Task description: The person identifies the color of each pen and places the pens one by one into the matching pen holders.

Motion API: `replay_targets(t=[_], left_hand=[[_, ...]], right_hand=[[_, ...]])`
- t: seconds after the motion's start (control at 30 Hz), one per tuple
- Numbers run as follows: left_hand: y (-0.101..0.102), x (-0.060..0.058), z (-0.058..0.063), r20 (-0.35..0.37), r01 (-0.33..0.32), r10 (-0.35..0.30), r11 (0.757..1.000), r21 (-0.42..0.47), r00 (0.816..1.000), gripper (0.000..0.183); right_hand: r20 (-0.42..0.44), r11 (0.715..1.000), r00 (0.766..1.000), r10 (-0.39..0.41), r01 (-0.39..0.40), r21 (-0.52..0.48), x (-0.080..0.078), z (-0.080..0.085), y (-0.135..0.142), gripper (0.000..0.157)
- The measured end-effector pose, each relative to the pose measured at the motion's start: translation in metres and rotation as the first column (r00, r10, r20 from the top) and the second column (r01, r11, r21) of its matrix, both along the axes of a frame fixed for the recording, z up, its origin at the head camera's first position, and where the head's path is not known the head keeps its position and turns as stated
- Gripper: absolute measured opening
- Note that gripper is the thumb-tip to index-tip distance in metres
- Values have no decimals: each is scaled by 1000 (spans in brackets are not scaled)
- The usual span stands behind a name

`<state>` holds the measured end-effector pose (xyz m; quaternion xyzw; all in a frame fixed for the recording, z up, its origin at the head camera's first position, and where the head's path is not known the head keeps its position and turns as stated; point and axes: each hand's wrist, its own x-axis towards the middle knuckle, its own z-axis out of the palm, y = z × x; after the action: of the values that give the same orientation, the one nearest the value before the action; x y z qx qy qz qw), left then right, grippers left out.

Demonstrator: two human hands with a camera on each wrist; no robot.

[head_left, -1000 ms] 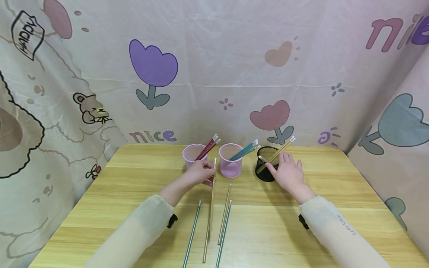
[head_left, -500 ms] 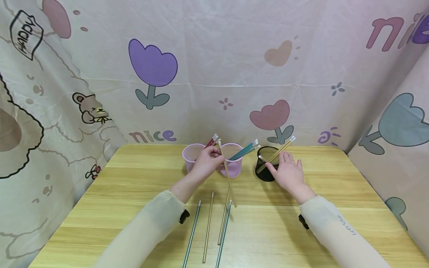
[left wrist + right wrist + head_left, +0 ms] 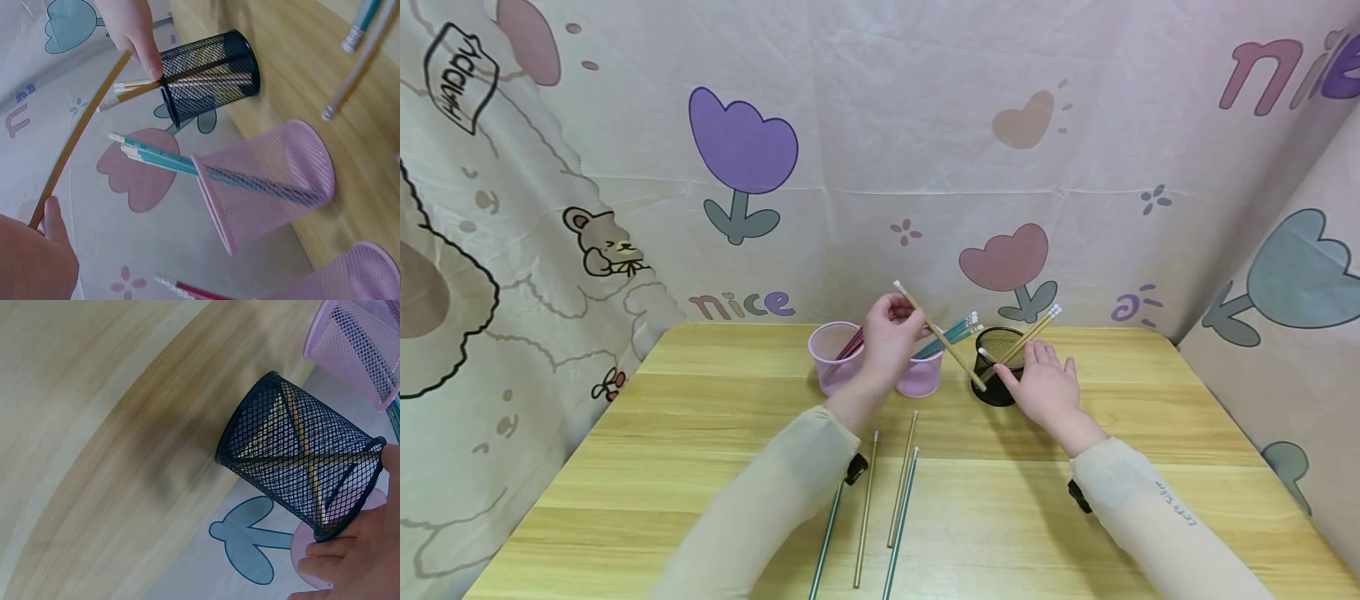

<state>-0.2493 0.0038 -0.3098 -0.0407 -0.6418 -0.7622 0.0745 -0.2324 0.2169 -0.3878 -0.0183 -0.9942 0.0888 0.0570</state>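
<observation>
Left hand (image 3: 891, 337): grip clamped on a gold pencil (image 3: 951, 349), fingertips pinching it on the upper part, below the eraser. Pencil is up off the surface (image 3: 700, 425), nothing under it but the hold.

Right hand (image 3: 1048, 392): fingers and thumb apart, fairly straight, resting against the right side and rim of the black mesh cup (image 3: 996, 397). It's the nearer hand to that cup, in contact; left grip is farther off, in front of the middle pink cup (image 3: 919, 383) in the head view.

Key relation: pencil end vs black cup mouth. Long axis is tilted, eraser end high and toward the surface's left edge, plain end low and toward its right edge. From the left grip, the free length runs right and down to the cup. Head view has the plain end overlapping the cup's front left; left wrist view shows it outside, clear of the mouth. Can't tell the depth gap. Axis doesn't line up with the cup's upright axis.

Black cup holds gold pencils (image 3: 1030, 335) with erasers up. Middle pink cup has teal pencils (image 3: 958, 331), left pink cup (image 3: 829, 375) red pencils (image 3: 852, 343). All three cups stand in a row near the far edge. Loose gold pencils (image 3: 866, 508) and loose teal pencils (image 3: 901, 525) lie in front, lengthwise toward the near edge.
</observation>
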Motion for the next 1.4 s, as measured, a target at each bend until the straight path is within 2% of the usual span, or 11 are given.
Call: replay_targets(t=[0.17,0.4,0.57,1.0,1.13,1.3,1.4], left_hand=[[15,-1,2,-53,2,-1,1000,18,999,19],[26,1,1,-129,-33,25,998,-61,991,12],[27,-1,-4,-157,-50,35,994,-93,987,11],[33,0,-17,-235,-8,-42,978,-210,971,11],[37,2,-17,-251,-14,-65,954,-299,966,10],[39,2,-23,-255,-46,-80,890,-454,964,12],[38,1,-26,-239,-51,-85,857,-512,967,16]], right_hand=[[7,1000,1000,1,-1,5,1,1,0,80],[12,1000,1000,5,-5,6,1,2,0,79],[10,1000,1000,3,-3,-1,0,1,-1,78],[1,1000,1000,-1,1,-4,-1,0,0,80],[0,1000,1000,0,0,-1,-1,0,0,80],[0,1000,1000,1,-1,-2,0,0,0,80],[2,1000,1000,0,0,-4,0,0,0,80]])
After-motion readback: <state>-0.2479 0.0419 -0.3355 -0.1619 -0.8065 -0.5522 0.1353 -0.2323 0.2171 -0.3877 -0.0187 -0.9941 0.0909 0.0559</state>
